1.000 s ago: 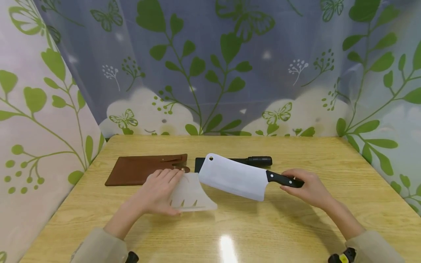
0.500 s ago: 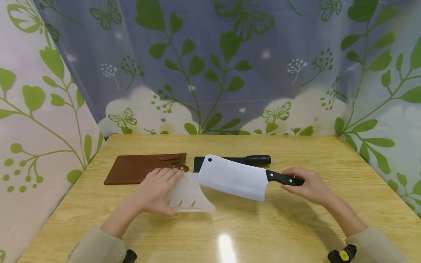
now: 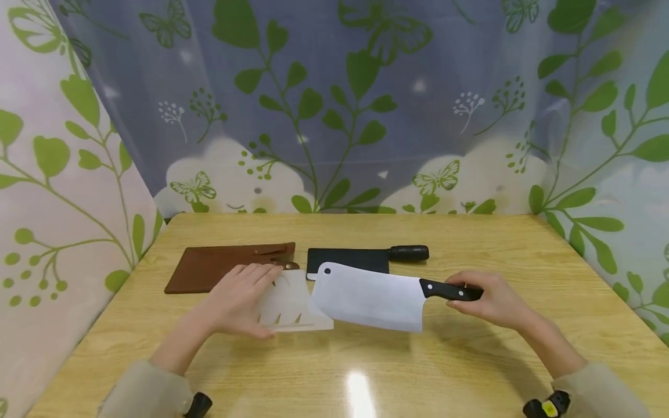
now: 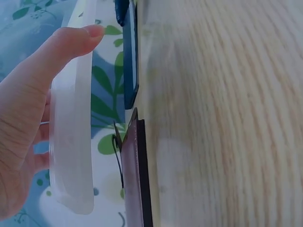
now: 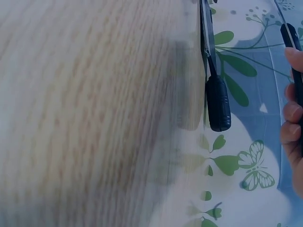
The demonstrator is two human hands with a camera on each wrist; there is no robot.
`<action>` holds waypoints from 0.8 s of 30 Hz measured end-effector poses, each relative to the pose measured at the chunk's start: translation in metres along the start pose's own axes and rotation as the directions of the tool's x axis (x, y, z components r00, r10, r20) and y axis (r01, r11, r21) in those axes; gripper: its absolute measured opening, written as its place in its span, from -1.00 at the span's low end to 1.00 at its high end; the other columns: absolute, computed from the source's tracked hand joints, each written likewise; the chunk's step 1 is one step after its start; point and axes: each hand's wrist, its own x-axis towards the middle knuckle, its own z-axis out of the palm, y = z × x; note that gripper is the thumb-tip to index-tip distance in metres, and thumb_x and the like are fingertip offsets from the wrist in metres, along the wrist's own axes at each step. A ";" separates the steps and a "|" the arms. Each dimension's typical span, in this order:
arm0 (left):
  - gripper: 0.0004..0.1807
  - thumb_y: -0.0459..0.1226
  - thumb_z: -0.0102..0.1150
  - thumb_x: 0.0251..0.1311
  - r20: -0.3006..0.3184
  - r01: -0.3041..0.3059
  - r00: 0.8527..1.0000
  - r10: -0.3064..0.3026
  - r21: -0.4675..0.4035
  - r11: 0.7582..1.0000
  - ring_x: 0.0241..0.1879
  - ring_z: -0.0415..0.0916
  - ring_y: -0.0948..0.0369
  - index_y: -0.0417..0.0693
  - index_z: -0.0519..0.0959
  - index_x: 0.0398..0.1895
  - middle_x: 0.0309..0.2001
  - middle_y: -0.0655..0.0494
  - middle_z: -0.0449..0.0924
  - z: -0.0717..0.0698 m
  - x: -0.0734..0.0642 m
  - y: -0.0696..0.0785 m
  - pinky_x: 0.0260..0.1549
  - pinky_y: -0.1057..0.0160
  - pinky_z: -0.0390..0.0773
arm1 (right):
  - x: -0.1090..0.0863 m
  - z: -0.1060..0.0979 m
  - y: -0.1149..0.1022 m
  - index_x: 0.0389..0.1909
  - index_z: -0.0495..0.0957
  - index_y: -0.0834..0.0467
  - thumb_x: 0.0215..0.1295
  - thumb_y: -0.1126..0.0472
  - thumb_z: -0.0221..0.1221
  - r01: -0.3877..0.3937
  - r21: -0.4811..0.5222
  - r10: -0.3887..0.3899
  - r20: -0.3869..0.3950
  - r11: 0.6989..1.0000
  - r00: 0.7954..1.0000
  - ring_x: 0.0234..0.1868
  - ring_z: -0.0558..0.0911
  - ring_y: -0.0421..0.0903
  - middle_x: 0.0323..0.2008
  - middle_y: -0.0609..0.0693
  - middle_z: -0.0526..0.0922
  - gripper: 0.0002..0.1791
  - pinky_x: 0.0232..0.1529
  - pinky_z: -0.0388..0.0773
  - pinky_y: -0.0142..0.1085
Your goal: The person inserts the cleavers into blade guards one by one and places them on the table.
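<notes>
My left hand (image 3: 237,302) grips a translucent white plastic blade guard (image 3: 284,305), with the thumb along its lower edge and the fingers over the top. In the left wrist view the guard (image 4: 71,127) is seen edge-on, held above the table. My right hand (image 3: 493,299) holds a cleaver (image 3: 371,299) by its black riveted handle, the broad silver blade pointing left. The blade's front end overlaps the guard's curved right side in the head view. Only part of the right hand (image 5: 294,113) and the cleaver's handle (image 5: 289,38) show in the right wrist view.
Behind the held cleaver, a second, black cleaver (image 3: 347,258) lies flat on the wooden table (image 3: 444,371), handle to the right. A brown leather sheath (image 3: 219,267) with a snap strap lies at the left, partly behind my left hand. A leaf-patterned curtain (image 3: 324,145) encloses the table.
The silver cleaver has come down and levelled a little, uncovering more of the black one. The blade guard has shifted slightly left, and the blade's front end now overlaps its side further.
</notes>
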 end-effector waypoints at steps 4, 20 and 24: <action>0.19 0.29 0.34 -0.53 -0.013 -0.004 1.000 0.004 -0.011 1.000 0.07 0.38 -0.01 -0.29 0.32 0.22 0.11 -0.12 0.43 -0.001 0.001 -0.002 -0.03 -0.02 0.36 | 0.001 0.000 0.003 -0.28 0.60 0.13 -0.24 0.48 0.40 0.021 0.024 -0.021 0.005 0.999 1.000 -0.53 0.43 -0.31 -0.38 -0.06 0.61 -0.59 -0.57 0.35 -0.45; 0.19 0.29 0.35 -0.61 -0.080 -0.064 0.995 0.067 0.033 0.997 0.01 0.41 0.01 -0.28 0.37 0.19 0.05 -0.09 0.48 0.000 -0.003 0.000 -0.09 -0.01 0.40 | 0.012 0.004 -0.002 -0.26 0.60 0.09 -0.13 0.37 0.39 0.043 -0.007 -0.043 0.045 0.999 0.998 -0.45 0.49 -0.34 -0.33 -0.11 0.63 -0.66 -0.49 0.42 -0.43; 0.18 0.29 0.35 -0.64 -0.126 -0.080 0.988 0.086 0.049 0.996 -0.02 0.43 0.02 -0.27 0.39 0.16 0.03 -0.08 0.49 -0.001 -0.003 0.000 -0.13 0.02 0.41 | 0.011 0.002 -0.002 -0.26 0.60 0.08 -0.11 0.35 0.39 -0.001 0.006 0.000 0.054 1.000 0.999 -0.48 0.46 -0.34 -0.34 -0.12 0.63 -0.67 -0.52 0.41 -0.41</action>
